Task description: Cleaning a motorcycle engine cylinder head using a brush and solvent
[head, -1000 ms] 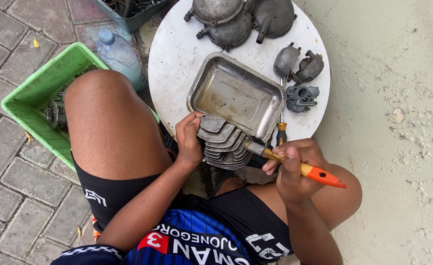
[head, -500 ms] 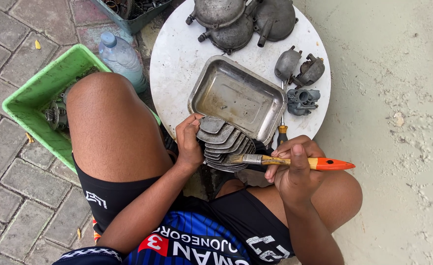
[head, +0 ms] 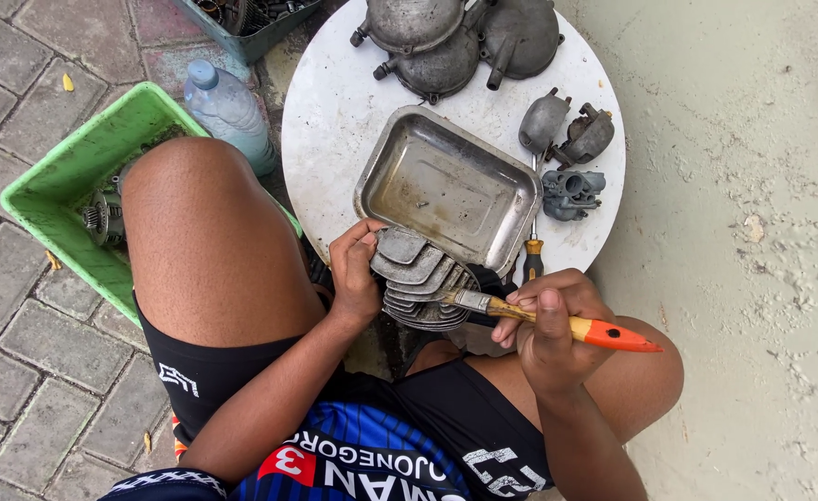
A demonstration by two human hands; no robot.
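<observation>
Your left hand (head: 355, 269) wraps the left edge of the finned metal cylinder part (head: 420, 283), its grip pressed around the fins, holding it just below the centre of the frame, at the near edge of the round white desk (head: 335, 111). Your right hand (head: 550, 325) pinches the paintbrush (head: 557, 323) by its wooden handle, orange tip pointing to the right of the frame, bristles touching the fins on their right side. This looks like the brushing step, with the fins being cleaned one row at a time. A next stroke would call for a steady hold on the part and the bristles pushed into the gaps between fins.

Just above the part sits an empty metal tray (head: 446, 186), with a screwdriver (head: 531, 250) beside its right edge. Grey carburettor pieces (head: 567, 158) lie further right, engine covers (head: 455, 37) at the top. A green tub (head: 47, 186) and a plastic bottle (head: 228, 109) stand at the left.
</observation>
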